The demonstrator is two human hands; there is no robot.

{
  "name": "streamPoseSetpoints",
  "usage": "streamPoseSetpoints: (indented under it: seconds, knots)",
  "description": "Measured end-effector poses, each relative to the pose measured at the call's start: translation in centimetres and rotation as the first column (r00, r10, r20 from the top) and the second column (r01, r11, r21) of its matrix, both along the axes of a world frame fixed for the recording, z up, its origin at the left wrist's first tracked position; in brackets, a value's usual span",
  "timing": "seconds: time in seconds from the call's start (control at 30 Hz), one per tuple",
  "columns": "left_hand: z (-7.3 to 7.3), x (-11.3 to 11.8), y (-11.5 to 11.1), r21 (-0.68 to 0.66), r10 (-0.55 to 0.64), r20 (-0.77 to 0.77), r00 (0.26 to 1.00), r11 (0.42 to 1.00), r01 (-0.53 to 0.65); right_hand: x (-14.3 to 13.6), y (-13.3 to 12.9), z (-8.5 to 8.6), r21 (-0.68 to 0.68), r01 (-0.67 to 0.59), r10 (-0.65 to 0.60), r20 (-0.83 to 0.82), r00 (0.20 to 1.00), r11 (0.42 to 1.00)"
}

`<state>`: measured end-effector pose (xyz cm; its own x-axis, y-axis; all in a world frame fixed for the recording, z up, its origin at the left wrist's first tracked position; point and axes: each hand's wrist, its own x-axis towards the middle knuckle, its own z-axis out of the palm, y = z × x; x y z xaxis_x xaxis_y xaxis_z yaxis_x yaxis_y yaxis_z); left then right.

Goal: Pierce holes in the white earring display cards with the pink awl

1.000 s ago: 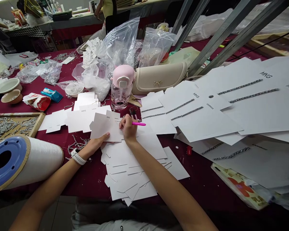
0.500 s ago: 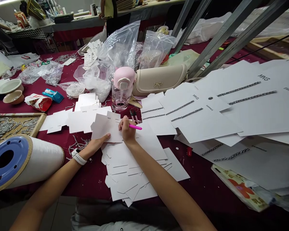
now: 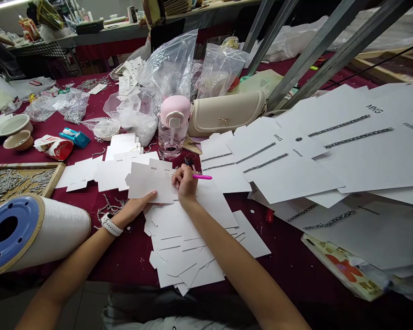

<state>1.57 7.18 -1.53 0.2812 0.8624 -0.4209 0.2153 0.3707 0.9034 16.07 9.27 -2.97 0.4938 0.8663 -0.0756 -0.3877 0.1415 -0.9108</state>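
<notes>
My left hand (image 3: 142, 206), with a white watch on its wrist, grips a white card (image 3: 149, 185) printed "MNG", thumb on its front and fingers behind. Closed around a slim tool with a bright pink handle (image 3: 203, 177), my right hand (image 3: 185, 183) is at the card's right edge. The handle points right; a thin tip shows faintly on the left, too fine to make out its kind. Beneath both hands lie several overlapping white cards (image 3: 199, 270) with slits. Silver chain pieces (image 3: 108, 207) lie beside my left wrist.
A large spool of white thread (image 3: 64, 224) and a tray of chains (image 3: 60, 176) stand at left. Behind are a pink-lidded bottle (image 3: 174, 119) and a beige bag (image 3: 227, 112). Cards bearing chains (image 3: 289, 178) spread rightward under slanted metal bars (image 3: 296, 50).
My right hand has shifted slightly right with the pink-handled tool, away from the card. The left hand still grips the card in nearly the same place.
</notes>
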Motion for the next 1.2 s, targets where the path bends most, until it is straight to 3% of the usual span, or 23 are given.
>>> streamPoseSetpoints:
  seconds: [0.3,0.47,0.53,0.63,0.77,0.9,1.03,1.2]
  knots:
    - [-0.3,0.0,0.1,-0.009,-0.023,0.100,0.995,1.000,0.024,-0.4,-0.2,-0.5,0.002,-0.028,0.028,0.165,0.986,1.000]
    - [-0.2,-0.2,0.0,-0.037,-0.007,0.061,0.998,0.999,0.010,-0.7,-0.5,-0.5,0.009,-0.039,0.035,0.278,0.960,0.999]
    - [0.1,-0.2,-0.1,-0.042,-0.012,0.012,1.000,0.999,0.012,-0.6,-0.5,-0.4,0.036,-0.012,0.003,0.221,0.975,0.999]
    - [0.6,-0.1,-0.1,-0.002,-0.013,-0.036,0.999,1.000,0.013,-0.3,-0.5,0.0,0.068,0.069,-0.069,-0.009,0.998,0.995]
    - [0.6,0.1,0.0,-0.017,-0.018,0.020,1.000,1.000,0.018,0.2,-0.4,0.1,0.064,0.129,-0.113,-0.210,0.971,0.990]
    - [0.3,0.2,0.1,-0.071,-0.021,0.116,0.993,0.997,0.030,0.1,-0.9,0.0,0.160,-0.078,0.100,-0.134,0.986,0.984]
    - [0.3,0.1,0.2,-0.020,-0.077,0.144,0.987,0.997,0.081,-0.2,-1.6,0.0,0.183,-0.335,0.346,-0.031,0.938,0.924]
    - [0.6,-0.1,0.3,0.065,-0.164,0.066,0.984,0.985,0.159,-0.3,-2.0,0.2,0.165,-0.471,0.467,0.062,0.882,0.867]
